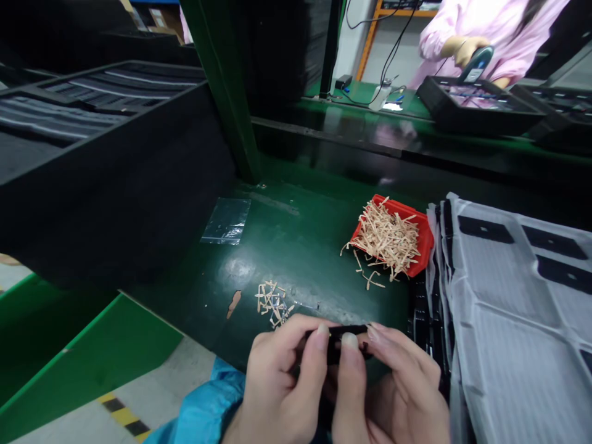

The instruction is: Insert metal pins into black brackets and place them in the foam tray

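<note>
A small black part (337, 345) is held between my two hands at the lower middle. My left hand (291, 376) pinches its left end between thumb and fingers. On its right end my right hand (393, 382) has a thumb and fingers closed. The fingers hide much of the part. Just beyond my left hand lies a small pile of pale strips (272, 302) on the green table (296, 246). A red bin (423, 240) heaped with similar pale strips (388, 237) stands farther right, some strips spilling over its near edge.
Stacked black trays with whitish film (522, 308) stand at the right. A large black box (115, 166) and green post (222, 80) are left. A clear bag (227, 221) lies flat. Across the table a person in pink (504, 37) holds a scanner (478, 61).
</note>
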Available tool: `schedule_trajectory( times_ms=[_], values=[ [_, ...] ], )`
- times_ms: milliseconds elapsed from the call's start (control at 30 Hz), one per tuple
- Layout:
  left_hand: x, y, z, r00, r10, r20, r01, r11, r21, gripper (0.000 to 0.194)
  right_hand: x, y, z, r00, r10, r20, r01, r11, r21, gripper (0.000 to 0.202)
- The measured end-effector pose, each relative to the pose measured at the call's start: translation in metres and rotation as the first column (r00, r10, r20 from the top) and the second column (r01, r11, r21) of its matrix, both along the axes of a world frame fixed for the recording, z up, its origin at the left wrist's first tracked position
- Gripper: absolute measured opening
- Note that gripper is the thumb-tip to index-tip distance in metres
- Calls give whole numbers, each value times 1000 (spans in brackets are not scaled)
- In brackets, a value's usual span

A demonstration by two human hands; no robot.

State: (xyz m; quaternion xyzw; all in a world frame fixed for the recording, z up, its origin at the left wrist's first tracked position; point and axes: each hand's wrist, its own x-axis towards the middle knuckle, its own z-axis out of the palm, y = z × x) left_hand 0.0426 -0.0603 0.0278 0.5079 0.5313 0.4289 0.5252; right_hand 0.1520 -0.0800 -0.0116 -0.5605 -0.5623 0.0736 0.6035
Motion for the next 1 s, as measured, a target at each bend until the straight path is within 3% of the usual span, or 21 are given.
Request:
schedule_trajectory(
  times_ms=[67, 133, 233, 367, 533, 633, 733, 833, 900, 1000],
  values=[
    [2, -1, 0, 999, 38, 26, -37, 999, -21, 33, 1, 3, -1, 999, -27, 18, 27, 999, 41, 61],
    [4, -1, 1, 993, 105, 60, -100, 992, -72, 35, -1, 5, -2, 990, -100, -102, 106, 993, 52, 60],
    [5, -3, 4, 982, 158, 102, -142, 979, -148, 40, -8, 4, -3, 942, -139, -304, 128, 990, -58, 42],
    [8, -8, 5, 981, 191, 27, -185, 971, -151, 41, -17, -2, 1, 908, -194, -372, 165, 980, -107, 24],
    [10, -15, 2, 958, 278, -66, -273, 959, 75, 20, -19, -6, 15, 931, -186, -314, 171, 982, -76, 29],
    [3, -12, 0, 955, 234, -181, -191, 954, 229, 11, -14, -10, 19, 957, -62, -284, 50, 998, -50, 28],
    [-3, -5, 0, 947, 186, -262, -88, 934, 346, 18, -8, -12, 17, 976, 3, -219, -9, 1000, -26, 30],
    [-6, -1, 2, 952, 171, -255, -79, 939, 333, 9, -1, -9, 14, 999, -3, -33, 6, 995, 95, 38],
    [-8, -1, 6, 953, 144, -267, -60, 952, 301, 3, 4, -4, 15, 987, 55, 148, -78, 985, 154, 37],
    [-14, -5, 11, 939, 127, -321, -8, 938, 347, 14, 9, 1, 17, 966, 97, 240, -132, 982, 138, 34]
  ],
)
